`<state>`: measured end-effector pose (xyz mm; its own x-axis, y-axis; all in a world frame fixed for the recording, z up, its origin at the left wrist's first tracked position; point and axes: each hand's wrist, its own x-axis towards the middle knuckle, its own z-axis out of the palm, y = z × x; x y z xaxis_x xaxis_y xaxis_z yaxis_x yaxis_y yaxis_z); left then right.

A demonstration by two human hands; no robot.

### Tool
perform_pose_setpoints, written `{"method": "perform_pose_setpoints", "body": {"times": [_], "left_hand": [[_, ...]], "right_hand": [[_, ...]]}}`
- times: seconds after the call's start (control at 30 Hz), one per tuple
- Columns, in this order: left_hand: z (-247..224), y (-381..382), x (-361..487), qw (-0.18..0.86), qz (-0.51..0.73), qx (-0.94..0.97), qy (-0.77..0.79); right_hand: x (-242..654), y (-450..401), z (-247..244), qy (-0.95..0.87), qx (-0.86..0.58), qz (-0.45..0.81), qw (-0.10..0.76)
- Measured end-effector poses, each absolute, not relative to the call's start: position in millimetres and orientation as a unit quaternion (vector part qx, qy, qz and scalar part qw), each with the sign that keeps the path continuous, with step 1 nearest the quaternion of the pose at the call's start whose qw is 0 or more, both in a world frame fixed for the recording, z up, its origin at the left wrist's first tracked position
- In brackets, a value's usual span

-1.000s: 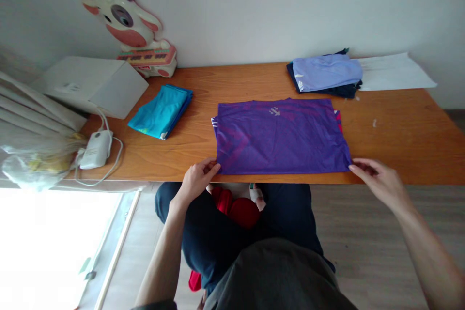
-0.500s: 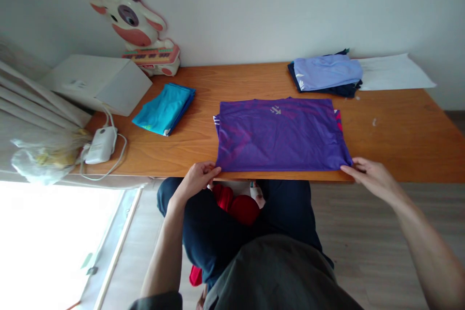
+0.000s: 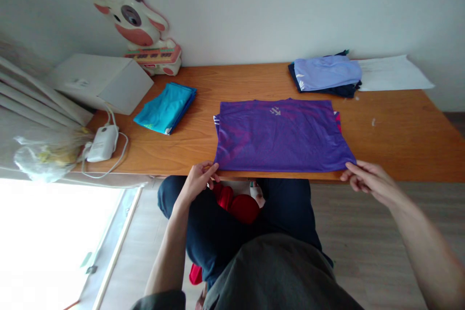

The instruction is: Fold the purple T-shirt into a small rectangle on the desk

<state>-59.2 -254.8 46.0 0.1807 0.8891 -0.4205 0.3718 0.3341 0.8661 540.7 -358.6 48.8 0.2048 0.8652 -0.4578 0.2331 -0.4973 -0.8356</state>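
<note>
Both hands point(image 3: 198, 180) point(image 3: 366, 179) pinch purple shirt point(image 3: 281, 135) (flat on table point(image 3: 399, 135))

Wooden table point(image 3: 399, 140) bears purple shirt point(image 3: 281, 135), folded clothes point(image 3: 165, 108), box point(image 3: 103, 82).

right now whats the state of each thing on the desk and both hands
purple shirt: folded flat, near edge at the desk's front
left hand: pinching its near left corner
right hand: pinching its near right corner
teal garment: folded, lying apart
light blue garment: folded, on top of a dark one
white box: closed
white adapter: cable attached
desk: bearing all these
</note>
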Motion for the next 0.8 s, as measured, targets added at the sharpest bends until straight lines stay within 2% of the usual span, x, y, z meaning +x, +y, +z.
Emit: {"method": "perform_pose_setpoints", "body": {"times": [0.17,0.33,0.57,0.8], "left_hand": [[44.4,-256.3,-66.8,0.551,0.302,0.491,0.603],[48.8,-263.1,-69.1,0.539,0.318,0.484,0.612],[51.5,-273.7,-67.2,0.487,0.330,0.492,0.642],[43.4,-277.0,-72.0,0.486,0.363,0.463,0.647]], "right_hand": [[549.9,-364.1,40.9,-0.303,-0.723,0.502,0.365],[551.5,-366.9,36.5,-0.277,-0.719,0.490,0.408],[531.8,-384.3,38.7,-0.338,-0.682,0.562,0.323],[520.0,-388.8,33.3,-0.316,-0.712,0.486,0.397]]}}
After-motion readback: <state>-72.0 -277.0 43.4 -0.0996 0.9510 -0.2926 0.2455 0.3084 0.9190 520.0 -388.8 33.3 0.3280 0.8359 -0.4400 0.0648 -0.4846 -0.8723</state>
